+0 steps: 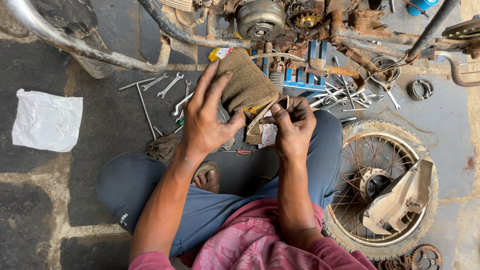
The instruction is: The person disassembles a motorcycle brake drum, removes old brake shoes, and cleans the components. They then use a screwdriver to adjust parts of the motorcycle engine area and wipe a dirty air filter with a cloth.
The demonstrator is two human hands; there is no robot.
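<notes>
A person sits on the stone floor (45, 200) with legs folded. The left hand (207, 117) lies flat on a brown rough pad (247, 82), with its fingers (212, 80) spread long over the pad's side and the thumb tucked under it. The right hand (292, 125) has its fingers (280, 112) curled tight on a tan curved piece (260, 122) just below the pad; it may be a worn brake shoe, but it is hard to see. The pad is held up over the floor, in front of the knees. Behind it lie spanners (167, 85) and a blue tool rack (305, 77) under a rusty motorbike frame (320, 30). A spoked wheel (382, 190) rests by the right knee. A white plastic bag (47, 120) lies far to the left.
</notes>
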